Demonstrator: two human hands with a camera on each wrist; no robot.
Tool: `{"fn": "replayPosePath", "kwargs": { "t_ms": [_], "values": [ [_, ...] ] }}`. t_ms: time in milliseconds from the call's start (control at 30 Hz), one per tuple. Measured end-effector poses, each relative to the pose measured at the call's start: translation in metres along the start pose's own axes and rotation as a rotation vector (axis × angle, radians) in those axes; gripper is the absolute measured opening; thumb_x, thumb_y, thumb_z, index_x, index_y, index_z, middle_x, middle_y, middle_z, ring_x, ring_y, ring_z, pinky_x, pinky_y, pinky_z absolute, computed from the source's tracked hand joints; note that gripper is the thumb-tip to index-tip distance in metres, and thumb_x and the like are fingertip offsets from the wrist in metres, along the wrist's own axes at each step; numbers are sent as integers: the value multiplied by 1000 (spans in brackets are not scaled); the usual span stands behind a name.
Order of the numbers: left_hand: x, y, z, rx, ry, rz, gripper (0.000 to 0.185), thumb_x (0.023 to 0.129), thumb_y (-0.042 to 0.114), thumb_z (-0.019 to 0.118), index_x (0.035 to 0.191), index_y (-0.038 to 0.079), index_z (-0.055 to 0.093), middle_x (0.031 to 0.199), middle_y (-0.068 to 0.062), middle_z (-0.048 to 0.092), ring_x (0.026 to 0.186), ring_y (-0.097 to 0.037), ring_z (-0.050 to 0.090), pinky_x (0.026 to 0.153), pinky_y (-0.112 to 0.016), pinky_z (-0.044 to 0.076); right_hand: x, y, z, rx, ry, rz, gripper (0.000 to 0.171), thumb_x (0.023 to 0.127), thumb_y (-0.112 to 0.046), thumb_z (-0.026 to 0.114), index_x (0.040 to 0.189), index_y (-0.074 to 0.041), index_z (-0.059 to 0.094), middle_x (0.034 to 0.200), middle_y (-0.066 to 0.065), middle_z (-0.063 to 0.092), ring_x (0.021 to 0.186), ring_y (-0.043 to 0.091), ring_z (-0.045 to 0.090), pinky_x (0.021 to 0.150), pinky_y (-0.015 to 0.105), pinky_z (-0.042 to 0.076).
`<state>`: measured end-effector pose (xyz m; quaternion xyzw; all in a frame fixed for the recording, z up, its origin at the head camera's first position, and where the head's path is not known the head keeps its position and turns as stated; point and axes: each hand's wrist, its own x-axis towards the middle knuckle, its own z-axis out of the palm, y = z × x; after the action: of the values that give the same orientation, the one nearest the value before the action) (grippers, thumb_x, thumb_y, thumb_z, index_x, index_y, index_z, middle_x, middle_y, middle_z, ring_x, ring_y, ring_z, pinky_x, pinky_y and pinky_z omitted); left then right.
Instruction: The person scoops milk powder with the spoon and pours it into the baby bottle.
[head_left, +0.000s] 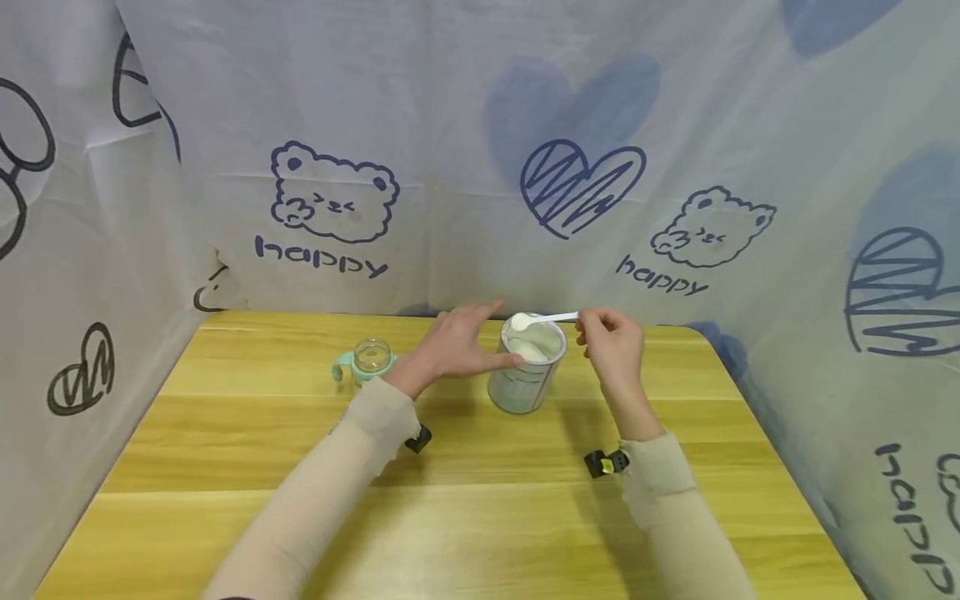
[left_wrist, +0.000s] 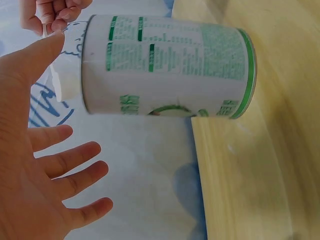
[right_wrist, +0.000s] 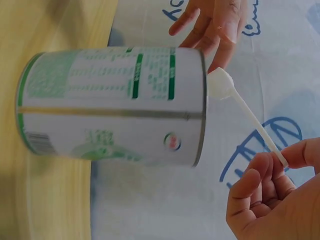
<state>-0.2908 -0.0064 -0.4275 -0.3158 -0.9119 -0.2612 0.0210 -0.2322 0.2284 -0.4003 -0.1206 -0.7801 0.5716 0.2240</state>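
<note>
An open milk powder can [head_left: 522, 387], white with green print, stands upright near the table's back edge with white powder [head_left: 529, 350] inside. My right hand [head_left: 613, 346] pinches the handle end of a white measuring scoop [right_wrist: 255, 120] between thumb and fingers. The scoop's bowl [head_left: 521, 322], heaped with white powder, is over the far side of the can's mouth. On the can's left, my left hand [head_left: 461, 343] is spread with straight fingers, its thumb right at the rim. In the left wrist view, the left fingers [left_wrist: 75, 165] extend beyond the can's top.
A clear bottle [head_left: 372, 357] with a mint-green collar and handle stands left of my left hand, partly hidden by the wrist. The wooden table [head_left: 480, 517] meets a white cloth backdrop [head_left: 450, 208] with blue drawings behind and at both sides.
</note>
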Motion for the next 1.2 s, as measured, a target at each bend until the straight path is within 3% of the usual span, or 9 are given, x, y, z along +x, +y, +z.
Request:
{"fn": "replayPosePath", "kwargs": {
  "t_ms": [267, 533, 733, 933, 1200],
  "values": [
    [-17, -14, -18, -4, 32, -23, 98, 87, 72, 71, 162, 17, 41, 163, -11, 49, 151, -36, 46, 123, -65, 34, -2, -11, 20, 37, -41, -19, 24, 93, -15, 65, 97, 6, 76, 78, 2, 72, 62, 8, 62, 53, 18, 50],
    [-38, -35, -33, 0, 48, -41, 93, 89, 70, 69, 160, 16, 45, 163, -8, 50, 150, -34, 47, 126, -61, 33, -10, -18, 42, 74, -102, -28, 22, 95, -12, 64, 96, 6, 76, 69, -11, 68, 59, 6, 60, 52, 17, 47],
    [-56, -51, -45, -5, 72, -88, 93, 89, 69, 71, 160, 16, 44, 163, -10, 50, 150, -36, 47, 125, -61, 33, -16, -25, 61, 89, -159, -6, 22, 96, -16, 65, 98, 3, 77, 75, -4, 71, 62, 8, 62, 54, 18, 47],
    [-71, -66, -51, -12, 83, -126, 95, 89, 71, 70, 162, 18, 41, 165, -9, 46, 152, -37, 44, 126, -65, 30, -22, -27, 76, 97, -206, -11, 19, 97, -19, 66, 92, -3, 77, 78, 1, 73, 63, 10, 63, 53, 19, 48],
    [-88, -79, -50, -14, 80, -164, 96, 88, 71, 70, 162, 17, 42, 162, -12, 49, 145, -36, 51, 124, -61, 35, -30, -30, 95, 120, -254, -23, 19, 96, -18, 66, 90, -3, 77, 75, -4, 71, 64, 11, 63, 52, 17, 47]
  ]
}}
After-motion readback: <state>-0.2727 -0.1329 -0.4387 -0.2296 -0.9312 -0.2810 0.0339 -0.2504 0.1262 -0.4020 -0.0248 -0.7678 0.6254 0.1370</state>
